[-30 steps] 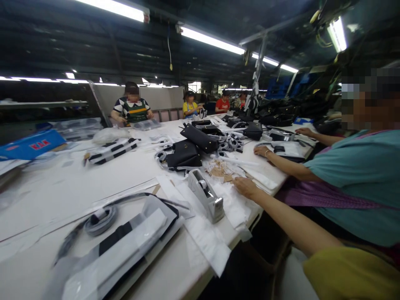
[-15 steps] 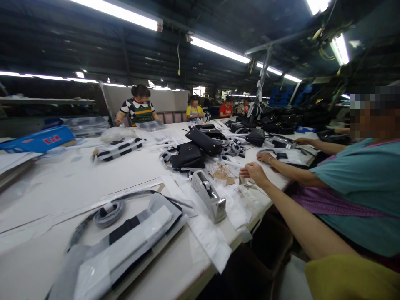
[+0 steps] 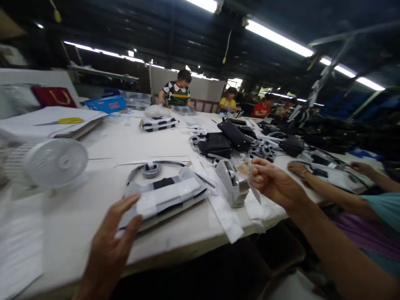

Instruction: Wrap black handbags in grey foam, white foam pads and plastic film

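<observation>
My left hand (image 3: 109,246) hovers low over the table's near edge with fingers spread and holds nothing. Its fingertips are close to a flat black piece wrapped in white paper and clear film (image 3: 165,196). My right hand (image 3: 275,183) is raised above the table to the right, fingers pinched on a small clear packet with brown bits inside (image 3: 246,170). A grey tape dispenser (image 3: 231,183) stands just left of that hand. A coiled grey strap (image 3: 151,170) lies behind the wrapped piece.
A small white fan (image 3: 54,162) stands at the left. Black handbags (image 3: 218,143) and loose straps fill the table's middle. A co-worker's hands (image 3: 300,168) rest on the table at my right. Yellow scissors (image 3: 67,121) lie on paper stacks; other people sit farther back.
My right hand rose from the table with the small packet pinched and came nearer. My left hand entered from below. The view swung left, bringing the fan in.
</observation>
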